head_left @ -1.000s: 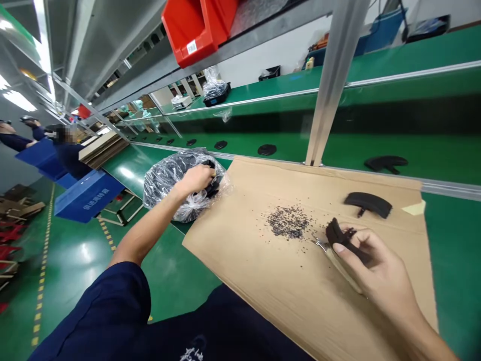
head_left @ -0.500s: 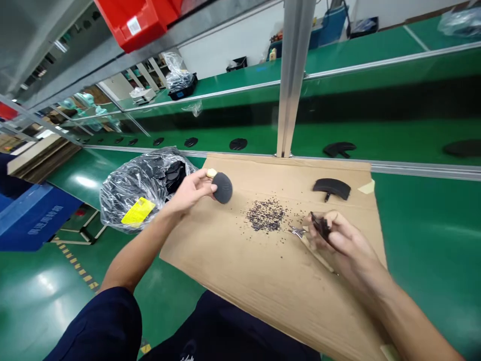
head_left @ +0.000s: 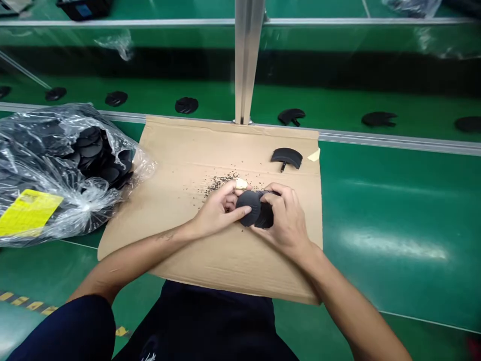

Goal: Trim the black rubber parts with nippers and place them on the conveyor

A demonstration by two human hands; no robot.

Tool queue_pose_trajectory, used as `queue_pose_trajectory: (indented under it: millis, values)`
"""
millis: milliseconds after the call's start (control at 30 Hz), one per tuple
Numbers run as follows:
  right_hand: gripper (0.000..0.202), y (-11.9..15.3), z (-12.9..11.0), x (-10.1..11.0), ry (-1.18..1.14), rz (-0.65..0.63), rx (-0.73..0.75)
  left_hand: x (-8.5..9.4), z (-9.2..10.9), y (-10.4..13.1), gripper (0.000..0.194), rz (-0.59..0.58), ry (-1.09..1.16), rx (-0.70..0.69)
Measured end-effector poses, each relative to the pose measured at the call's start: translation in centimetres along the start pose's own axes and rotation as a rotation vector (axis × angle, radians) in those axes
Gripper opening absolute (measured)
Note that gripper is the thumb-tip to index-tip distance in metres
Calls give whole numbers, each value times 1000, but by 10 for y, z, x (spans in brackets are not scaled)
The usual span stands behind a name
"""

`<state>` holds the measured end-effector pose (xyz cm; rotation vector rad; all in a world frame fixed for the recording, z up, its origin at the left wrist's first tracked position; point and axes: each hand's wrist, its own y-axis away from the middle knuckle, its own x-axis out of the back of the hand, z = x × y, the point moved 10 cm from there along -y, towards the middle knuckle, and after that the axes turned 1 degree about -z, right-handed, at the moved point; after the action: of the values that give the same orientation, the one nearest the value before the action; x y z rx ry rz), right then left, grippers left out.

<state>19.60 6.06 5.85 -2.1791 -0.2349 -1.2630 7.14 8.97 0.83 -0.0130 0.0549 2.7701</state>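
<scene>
Green table under cardboard sheet (head_left: 180,165): left hand (head_left: 218,213) has carried a black round pad (head_left: 248,206) over from the plastic bag (head_left: 56,165); right hand (head_left: 287,220) now grips it too.

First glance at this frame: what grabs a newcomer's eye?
Both hands meet mid-frame on the cardboard sheet: left hand and right hand share a grip on a round black disc. At left, a clear plastic bag bulges with similar black discs; behind, black parts dot the green belt.

Bag (head_left: 56,165) cropped (left edge)
</scene>
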Motion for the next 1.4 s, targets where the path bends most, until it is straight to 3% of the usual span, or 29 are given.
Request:
queue_pose_trajectory:
  millis: [200,400,567,733,800,933,1033,1267,1400]
  values:
    - [44,2,-6,-6,83,-9,17,-1,-5,4,35,29,-53,-10]
    - [50,1,-15,-14,156,-69,41,6,8,7,32,120,-260,-112]
    - [54,0,-14,-12,136,-40,11,0,-14,3,29,54,-88,50]
    - [75,-2,-18,-5,-107,-35,72,-1,-14,-3,28,5,33,64]
    - [82,-4,-12,-1,-265,-36,7,3,-8,-4,28,11,38,32]
    - [49,-2,20,-8,-588,-72,-327,5,-2,-3,29,-1,16,6]
    - [34,1,28,-24,-831,-179,-467,4,-3,-1,30,-18,-16,1]
    - [33,-2,29,-20,-864,-89,-479,8,5,3,23,11,-161,-80]
    - [26,-1,30,-19,-860,-32,-473,2,-8,3,23,-19,-48,1]
